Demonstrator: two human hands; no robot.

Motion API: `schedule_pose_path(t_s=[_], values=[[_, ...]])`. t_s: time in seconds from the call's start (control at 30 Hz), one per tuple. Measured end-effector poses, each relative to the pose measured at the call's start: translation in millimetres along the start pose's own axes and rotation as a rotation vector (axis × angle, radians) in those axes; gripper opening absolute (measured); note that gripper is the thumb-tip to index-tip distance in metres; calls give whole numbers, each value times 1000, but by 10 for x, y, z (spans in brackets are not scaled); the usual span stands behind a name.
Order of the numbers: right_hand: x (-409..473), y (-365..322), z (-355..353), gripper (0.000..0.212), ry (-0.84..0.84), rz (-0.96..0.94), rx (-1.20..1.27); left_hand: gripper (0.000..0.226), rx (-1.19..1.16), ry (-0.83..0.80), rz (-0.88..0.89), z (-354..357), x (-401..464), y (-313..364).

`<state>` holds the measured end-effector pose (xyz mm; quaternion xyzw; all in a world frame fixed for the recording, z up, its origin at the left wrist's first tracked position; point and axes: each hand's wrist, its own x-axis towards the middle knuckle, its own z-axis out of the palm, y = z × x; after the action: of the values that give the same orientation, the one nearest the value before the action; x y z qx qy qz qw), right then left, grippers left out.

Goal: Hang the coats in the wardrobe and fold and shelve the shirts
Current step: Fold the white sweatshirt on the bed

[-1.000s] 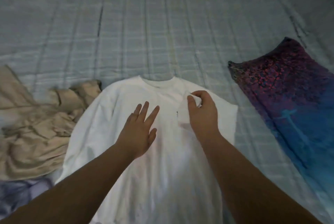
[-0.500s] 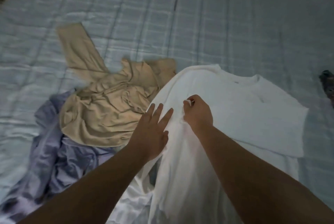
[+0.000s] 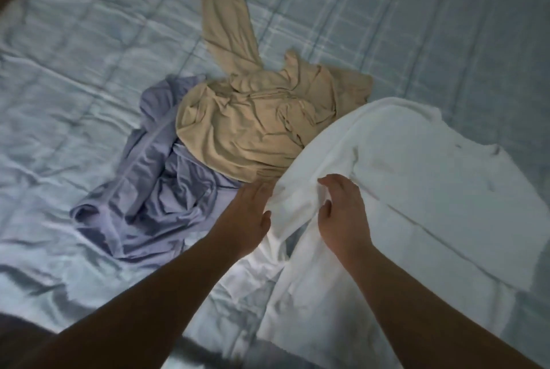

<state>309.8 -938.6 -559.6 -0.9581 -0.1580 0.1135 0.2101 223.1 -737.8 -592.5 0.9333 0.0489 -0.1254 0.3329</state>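
A white T-shirt (image 3: 416, 190) lies spread on the bed at the right, its right side folded over its middle. My right hand (image 3: 342, 214) pinches the fabric at the shirt's left edge. My left hand (image 3: 247, 219) rests flat beside that edge with its fingers together, its fingertips slipped under the lifted white cloth. A crumpled beige long-sleeved shirt (image 3: 253, 118) lies just beyond both hands, one sleeve stretched away. Under it and to its left sits a bunched lavender shirt (image 3: 154, 184).
The bed is covered with a pale blue checked quilt (image 3: 89, 71). Its left edge shows as a dark strip at the upper left corner. A dark shape sits at the lower left.
My view has swung left, so the purple-blue cloth at the right left the frame. My right hand moved from the shirt's chest to its left edge; the left hand followed it.
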Motion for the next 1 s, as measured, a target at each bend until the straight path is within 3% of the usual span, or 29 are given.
schedule_pose_path(t_s=[0.1, 0.23, 0.33, 0.47, 0.67, 0.77, 0.83, 1.0], values=[[-204, -200, 253, 47, -102, -206, -128, 59, -79, 39, -21, 33, -254, -86], [-350, -369, 497, 54, -215, -358, -304, 50, -243, 0, -278, 28, -582, -156], [-396, -313, 602, 61, -289, -352, -437, 39, -182, -106, -427, 68, -826, -253], [-422, -259, 558, 66, -318, -392, -457, 40, -6, -246, -423, 27, -931, -297], [-355, -416, 313, 59, -371, -376, -438, 27, -416, -12, -486, -578, -756, -192], [-238, -635, 241, 55, -361, -364, -362, 18, -380, 132, -432, -1097, -657, -320], [-141, -823, 254, 56, -330, -359, -322, 25, -314, 193, -368, -1508, -593, -458], [169, -1325, 492, 59, -193, -337, -324, 22, -100, 215, -387, -2187, -370, -988]])
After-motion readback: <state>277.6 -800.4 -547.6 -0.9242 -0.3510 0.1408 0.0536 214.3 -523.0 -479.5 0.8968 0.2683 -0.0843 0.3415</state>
